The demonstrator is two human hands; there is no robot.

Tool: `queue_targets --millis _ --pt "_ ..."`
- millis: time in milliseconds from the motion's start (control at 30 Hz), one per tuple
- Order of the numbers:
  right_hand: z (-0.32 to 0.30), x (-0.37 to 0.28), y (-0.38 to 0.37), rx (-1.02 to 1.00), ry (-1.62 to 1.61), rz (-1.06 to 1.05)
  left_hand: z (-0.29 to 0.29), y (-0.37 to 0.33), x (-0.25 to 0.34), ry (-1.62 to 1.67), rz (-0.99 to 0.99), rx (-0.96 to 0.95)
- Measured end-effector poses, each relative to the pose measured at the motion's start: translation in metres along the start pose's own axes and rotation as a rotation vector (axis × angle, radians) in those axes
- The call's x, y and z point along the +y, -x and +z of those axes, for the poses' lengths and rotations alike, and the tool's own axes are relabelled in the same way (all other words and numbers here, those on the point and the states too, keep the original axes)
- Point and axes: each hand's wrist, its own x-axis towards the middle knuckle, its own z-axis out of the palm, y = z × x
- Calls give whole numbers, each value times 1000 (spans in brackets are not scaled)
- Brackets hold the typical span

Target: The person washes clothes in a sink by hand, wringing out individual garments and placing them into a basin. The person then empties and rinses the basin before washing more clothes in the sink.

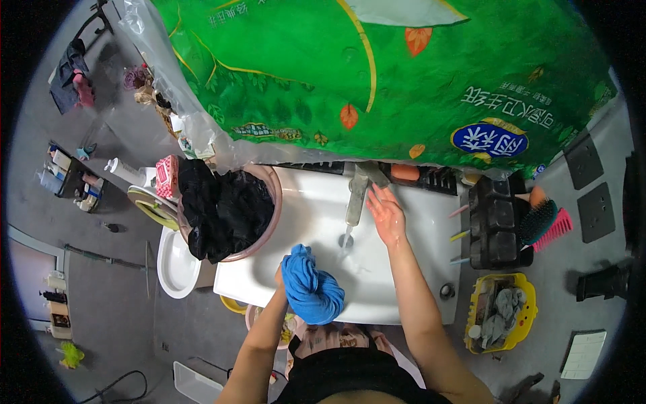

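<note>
At the left of the frame, a white pump bottle (124,170) stood near a red-and-white packet (167,176). Below these, a white oval bowl (167,277) lay just beside the sink. Right of them, a pink tub (276,192) held a heap of black cloth (232,209).

At the lower centre, your left hand (279,275) was closed on the blue cloth (313,289), which hung twisted and bunched over the near part of the white sink (367,286); most of your fingers were hidden behind the fabric. Right of the cloth, water ran from the grey tap (356,202) towards the drain. Your right hand (386,215) was open beside the tap, palm showing, fingers extended, gripping nothing; whether your fingertips touched the tap could not be determined.

Across the top of the frame lay a large green package (397,74). Further right, a black holder (493,229) stood beside a dark bristled brush (540,223) and a pink comb (554,230). Below these, a yellow basket (531,311) contained grey cloth (506,313).
</note>
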Motion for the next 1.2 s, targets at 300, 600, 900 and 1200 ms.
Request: queue_targets --millis 300,600,900,1200 --pt "-102 138 39 507 -235 577 -4 -2 20 -76 -262 -150" --pt "-143 154 1 225 -516 260 -26 -9 49 -16 -546 -149" --pt "-94 135 58 467 -274 327 -3 -10 15 -93 -563 -198" --pt "-38 102 137 -371 1113 101 18 -26 30 -162 -534 -324"
